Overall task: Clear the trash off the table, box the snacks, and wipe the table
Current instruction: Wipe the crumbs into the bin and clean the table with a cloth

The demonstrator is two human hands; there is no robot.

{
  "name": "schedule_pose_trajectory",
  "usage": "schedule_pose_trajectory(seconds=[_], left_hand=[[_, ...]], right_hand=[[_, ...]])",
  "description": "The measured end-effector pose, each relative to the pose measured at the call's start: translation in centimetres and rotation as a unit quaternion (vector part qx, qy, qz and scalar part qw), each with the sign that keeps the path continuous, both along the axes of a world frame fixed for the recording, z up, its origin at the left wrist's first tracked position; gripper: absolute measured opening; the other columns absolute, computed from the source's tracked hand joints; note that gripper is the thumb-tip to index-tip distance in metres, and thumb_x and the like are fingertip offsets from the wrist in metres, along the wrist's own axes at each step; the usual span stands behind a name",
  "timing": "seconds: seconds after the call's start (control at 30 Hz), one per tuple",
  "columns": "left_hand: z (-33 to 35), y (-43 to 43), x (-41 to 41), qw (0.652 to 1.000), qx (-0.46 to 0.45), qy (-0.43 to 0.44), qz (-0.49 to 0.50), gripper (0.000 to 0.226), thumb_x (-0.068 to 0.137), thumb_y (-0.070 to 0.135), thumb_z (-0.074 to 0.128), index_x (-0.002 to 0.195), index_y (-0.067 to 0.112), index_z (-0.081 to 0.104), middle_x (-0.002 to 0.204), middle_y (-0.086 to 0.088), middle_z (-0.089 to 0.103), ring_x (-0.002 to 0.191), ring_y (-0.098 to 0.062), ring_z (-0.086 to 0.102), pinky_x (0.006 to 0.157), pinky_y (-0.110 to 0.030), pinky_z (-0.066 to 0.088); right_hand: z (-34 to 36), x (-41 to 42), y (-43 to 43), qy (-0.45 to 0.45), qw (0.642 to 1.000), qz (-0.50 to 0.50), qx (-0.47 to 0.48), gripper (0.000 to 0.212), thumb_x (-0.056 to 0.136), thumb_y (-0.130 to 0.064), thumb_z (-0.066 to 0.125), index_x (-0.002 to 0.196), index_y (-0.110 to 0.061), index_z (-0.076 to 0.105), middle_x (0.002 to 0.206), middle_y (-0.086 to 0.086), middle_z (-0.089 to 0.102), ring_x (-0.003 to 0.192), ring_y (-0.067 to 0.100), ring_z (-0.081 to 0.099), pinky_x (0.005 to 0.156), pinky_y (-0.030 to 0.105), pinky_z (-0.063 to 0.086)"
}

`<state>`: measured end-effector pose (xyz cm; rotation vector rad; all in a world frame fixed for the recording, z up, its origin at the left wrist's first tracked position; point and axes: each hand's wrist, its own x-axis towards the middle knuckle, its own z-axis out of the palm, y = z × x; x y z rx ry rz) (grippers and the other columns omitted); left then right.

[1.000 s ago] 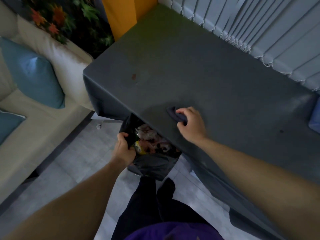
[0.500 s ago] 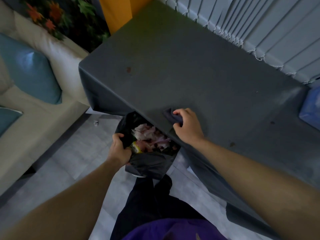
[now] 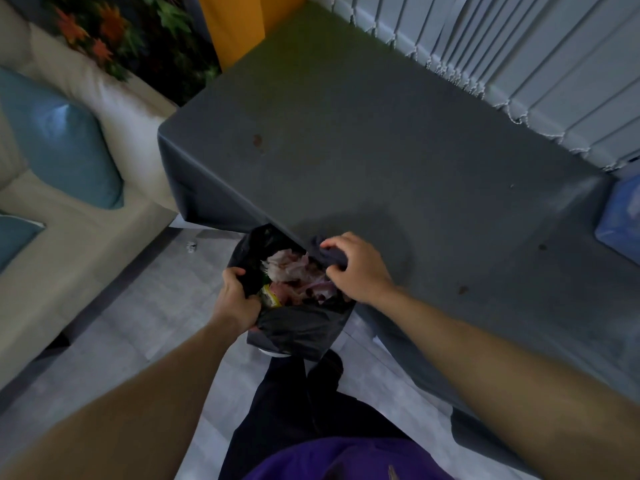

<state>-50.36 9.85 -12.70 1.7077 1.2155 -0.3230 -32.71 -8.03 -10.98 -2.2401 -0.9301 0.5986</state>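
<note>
A dark grey table [image 3: 381, 161] fills the middle of the head view, with a few small dark stains on its cloth. My right hand [image 3: 356, 268] is shut on a dark cloth [image 3: 327, 252] at the table's near edge, right over the mouth of a black trash bag [image 3: 298, 327]. My left hand [image 3: 239, 299] grips the bag's left rim and holds it open just below the table edge. Crumpled pale tissues and wrappers [image 3: 291, 271] lie inside the bag.
A beige sofa [image 3: 69, 237] with blue cushions [image 3: 59, 140] stands on the left. Vertical blinds [image 3: 519, 57] run along the table's far side. A blue box [image 3: 623, 216] sits at the table's right end. A small scrap [image 3: 190, 247] lies on the grey floor.
My right hand has slid the cloth toward the table's near edge, now over the bag's mouth. My left hand keeps its hold on the bag rim.
</note>
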Motion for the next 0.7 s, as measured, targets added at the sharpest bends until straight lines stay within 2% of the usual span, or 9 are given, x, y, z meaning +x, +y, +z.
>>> schedule_pose_trajectory(seconds=[0.07, 0.1, 0.17, 0.23, 0.3, 0.47, 0.53, 0.63, 0.7], left_hand=[[0.1, 0.2, 0.3, 1.000, 0.001, -0.003, -0.002, 0.057, 0.087, -0.004, 0.048, 0.126, 0.031, 0.025, 0.117, -0.015, 0.047, 0.098, -0.043, 0.061, 0.078, -0.059, 0.058], [0.1, 0.3, 0.4, 1.000, 0.004, -0.003, -0.006, 0.057, 0.087, -0.004, 0.048, 0.124, 0.032, 0.025, 0.118, -0.015, 0.048, 0.099, -0.043, 0.060, 0.080, -0.059, 0.057], [0.1, 0.7, 0.5, 1.000, 0.007, -0.006, -0.015, 0.057, 0.087, -0.004, 0.049, 0.123, 0.033, 0.024, 0.119, -0.015, 0.048, 0.100, -0.042, 0.060, 0.082, -0.059, 0.056], [0.2, 1.1, 0.5, 1.000, 0.004, -0.007, -0.023, 0.058, 0.087, -0.004, 0.050, 0.124, 0.032, 0.025, 0.119, -0.015, 0.049, 0.101, -0.042, 0.061, 0.083, -0.059, 0.057], [0.1, 1.7, 0.6, 1.000, 0.004, -0.005, -0.026, 0.058, 0.087, -0.004, 0.050, 0.123, 0.033, 0.026, 0.119, -0.014, 0.048, 0.101, -0.041, 0.061, 0.083, -0.058, 0.057], [-0.4, 3.3, 1.0, 0.999, 0.011, 0.009, -0.029, 0.059, 0.083, 0.000, 0.049, 0.116, 0.042, 0.024, 0.114, -0.013, 0.050, 0.096, -0.042, 0.062, 0.079, -0.060, 0.057], [-0.8, 4.0, 1.1, 1.000, 0.014, 0.009, -0.024, 0.058, 0.081, 0.003, 0.049, 0.115, 0.044, 0.025, 0.110, -0.012, 0.051, 0.094, -0.042, 0.063, 0.077, -0.062, 0.057], [-0.8, 5.1, 1.7, 1.000, 0.016, 0.001, -0.017, 0.058, 0.079, 0.004, 0.049, 0.110, 0.048, 0.026, 0.108, -0.009, 0.050, 0.094, -0.043, 0.063, 0.077, -0.062, 0.057], [-0.5, 6.0, 2.2, 1.000, 0.023, 0.003, -0.019, 0.058, 0.083, 0.003, 0.049, 0.111, 0.048, 0.025, 0.107, -0.006, 0.049, 0.094, -0.041, 0.063, 0.076, -0.060, 0.057]], right_hand=[[0.3, -0.1, 0.2, 0.022, 0.998, 0.060, 0.021, 0.033, 0.079, -0.018, 0.064, 0.112, -0.020, 0.067, 0.103, -0.005, 0.060, 0.096, 0.013, 0.059, 0.083, 0.034, 0.051], [0.2, 0.2, 0.4, 0.005, 0.998, 0.046, 0.040, 0.033, 0.079, -0.015, 0.063, 0.110, -0.019, 0.068, 0.103, -0.004, 0.060, 0.097, 0.014, 0.058, 0.085, 0.033, 0.050], [0.0, 1.6, 1.1, -0.052, 0.993, -0.079, 0.076, 0.034, 0.080, -0.009, 0.062, 0.113, -0.015, 0.068, 0.108, 0.000, 0.060, 0.104, 0.018, 0.056, 0.092, 0.028, 0.046], [0.1, 3.0, 1.6, -0.068, 0.969, -0.229, 0.061, 0.037, 0.085, -0.007, 0.060, 0.121, -0.011, 0.064, 0.118, 0.005, 0.059, 0.113, 0.023, 0.054, 0.097, 0.027, 0.042], [-0.1, 3.7, 2.2, -0.062, 0.963, -0.262, 0.016, 0.040, 0.088, -0.009, 0.060, 0.128, -0.009, 0.060, 0.124, 0.007, 0.057, 0.117, 0.024, 0.052, 0.098, 0.030, 0.042], [-0.1, 1.8, 3.2, -0.006, 1.000, 0.009, 0.027, 0.036, 0.082, -0.016, 0.064, 0.117, -0.015, 0.068, 0.110, -0.003, 0.059, 0.101, 0.014, 0.058, 0.087, 0.030, 0.049], [0.0, 2.3, 3.9, -0.004, 0.997, 0.051, 0.055, 0.032, 0.080, -0.014, 0.064, 0.111, -0.015, 0.070, 0.104, -0.003, 0.061, 0.094, 0.013, 0.060, 0.083, 0.030, 0.050], [-0.3, 5.1, 6.1, -0.070, 0.984, -0.115, 0.114, 0.032, 0.080, -0.007, 0.061, 0.112, -0.010, 0.068, 0.109, 0.004, 0.061, 0.102, 0.020, 0.060, 0.091, 0.029, 0.048], [-0.7, 7.4, 7.7, -0.100, 0.963, -0.235, 0.081, 0.035, 0.082, -0.005, 0.059, 0.117, -0.007, 0.065, 0.114, 0.010, 0.059, 0.108, 0.028, 0.056, 0.096, 0.031, 0.043]])
